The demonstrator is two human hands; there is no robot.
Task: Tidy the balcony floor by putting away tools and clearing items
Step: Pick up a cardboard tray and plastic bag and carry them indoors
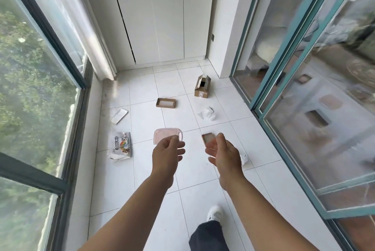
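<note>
White tiled floor (182,169), littered from window side to door side: printed packet (121,145) by the window wall, white flat card (119,116) beyond it, pink lid (168,135) at centre, shallow brown tray (166,103) further off, small brown box lid (207,138), crumpled tissue (207,113), open cardboard box (202,87) near the cupboard.

Left hand (167,152) held out above the pink lid, fingers loosely curled, holding nothing. Right hand (223,152) likewise slack and empty, over the small brown box lid. Pink lid just ahead of and below the left fingertips, long axis running left to right; nearer the left hand, probably first to lift.
</note>
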